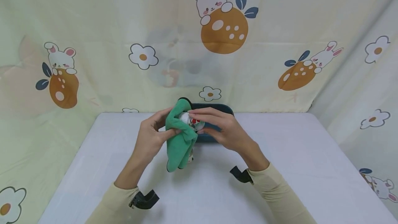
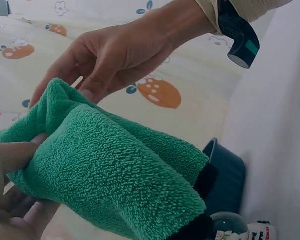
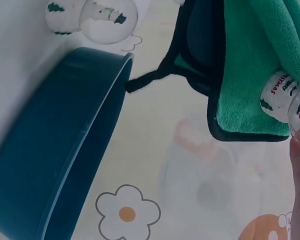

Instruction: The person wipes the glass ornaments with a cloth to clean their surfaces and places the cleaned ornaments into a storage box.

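Observation:
A small snow globe (image 1: 196, 123) with a white base and something red inside is held up between both hands above the table. My right hand (image 1: 225, 129) holds it by the clear dome, fingers over the top and thumb below. My left hand (image 1: 149, 137) grips a green cloth (image 1: 180, 144) with dark edging, which is wrapped against the globe's base. In the right wrist view, lettering and a holly leaf show on the base (image 3: 277, 102). The cloth hides the globe in the left wrist view.
Behind the hands, a dark blue tub (image 3: 45, 140) stands on the white table (image 1: 280, 168) near the patterned back curtain (image 1: 168, 9). A second snow globe (image 3: 110, 20), with a snowman inside, stands near the tub, mostly behind the cloth in the head view.

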`<state>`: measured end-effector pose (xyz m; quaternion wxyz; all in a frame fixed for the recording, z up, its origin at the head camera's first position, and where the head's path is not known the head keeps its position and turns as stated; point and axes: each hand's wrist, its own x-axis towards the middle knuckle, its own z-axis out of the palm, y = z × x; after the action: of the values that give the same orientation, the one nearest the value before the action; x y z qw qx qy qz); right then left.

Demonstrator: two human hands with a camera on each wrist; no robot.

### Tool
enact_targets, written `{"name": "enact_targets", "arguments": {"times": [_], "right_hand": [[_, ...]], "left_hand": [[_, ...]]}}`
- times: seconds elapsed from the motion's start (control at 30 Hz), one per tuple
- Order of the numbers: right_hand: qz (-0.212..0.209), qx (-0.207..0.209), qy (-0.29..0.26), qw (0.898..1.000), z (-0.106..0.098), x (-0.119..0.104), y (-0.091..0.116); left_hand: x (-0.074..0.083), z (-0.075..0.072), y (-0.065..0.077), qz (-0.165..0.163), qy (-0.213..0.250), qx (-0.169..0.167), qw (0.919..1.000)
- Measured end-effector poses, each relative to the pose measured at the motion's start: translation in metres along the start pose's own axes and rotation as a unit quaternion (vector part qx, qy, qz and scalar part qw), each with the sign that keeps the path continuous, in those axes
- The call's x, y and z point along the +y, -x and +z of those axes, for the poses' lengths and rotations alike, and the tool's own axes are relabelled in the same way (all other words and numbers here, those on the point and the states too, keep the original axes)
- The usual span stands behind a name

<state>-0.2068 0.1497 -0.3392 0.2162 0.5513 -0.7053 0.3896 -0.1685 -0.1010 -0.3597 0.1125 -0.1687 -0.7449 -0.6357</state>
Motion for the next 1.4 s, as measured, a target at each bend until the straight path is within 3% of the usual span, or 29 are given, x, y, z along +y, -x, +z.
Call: {"name": "enact_targets", "arguments": {"times": [0.13, 0.43, 0.8, 1.17, 1.4], "right_hand": [[0.009, 0.001, 0.002, 1.000, 0.002, -0.001, 0.001], [0.087, 0.046, -0.027, 0.995, 0.007, -0.007, 0.003], [0.140, 0.098, -0.091, 0.981, 0.017, -0.012, -0.001], [0.186, 0.126, -0.088, 0.971, 0.021, -0.012, 0.000], [0.187, 0.095, -0.068, 0.975, 0.019, -0.012, 0.000]], "left_hand": [[-0.002, 0.002, 0.001, -0.004, -0.001, -0.002, 1.0000], [-0.004, 0.010, 0.003, 0.045, 0.017, 0.016, 0.9987], [-0.011, 0.017, 0.008, 0.093, -0.021, 0.056, 0.9939], [-0.015, 0.024, 0.012, 0.149, -0.070, 0.091, 0.9822], [-0.016, 0.022, 0.010, 0.133, -0.081, 0.087, 0.9840]]}}
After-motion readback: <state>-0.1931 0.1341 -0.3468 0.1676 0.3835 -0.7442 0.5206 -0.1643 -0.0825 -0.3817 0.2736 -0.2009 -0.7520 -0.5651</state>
